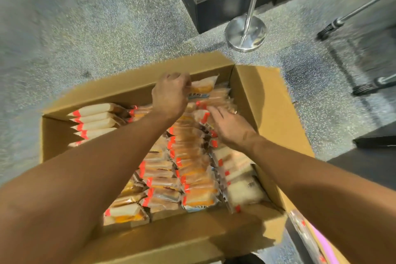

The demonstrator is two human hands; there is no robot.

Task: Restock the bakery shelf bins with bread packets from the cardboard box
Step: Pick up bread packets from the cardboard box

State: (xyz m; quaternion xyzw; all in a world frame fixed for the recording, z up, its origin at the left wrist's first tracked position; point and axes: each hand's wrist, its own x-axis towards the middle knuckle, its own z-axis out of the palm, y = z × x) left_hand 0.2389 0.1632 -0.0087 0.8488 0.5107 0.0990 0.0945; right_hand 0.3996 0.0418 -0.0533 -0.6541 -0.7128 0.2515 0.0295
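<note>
Head view looks down into an open cardboard box [267, 100] on a speckled floor [107, 28], packed with rows of bread packets [192, 156] bearing orange-red tabs. Left hand [171, 94] is closed around one bread packet [203, 85] at the far end of the box, lifting it slightly above the rest. Right hand [231, 126] lies flat, fingers spread, on the packets beside it. A metal post base [245, 33] stands beyond the box.
</note>
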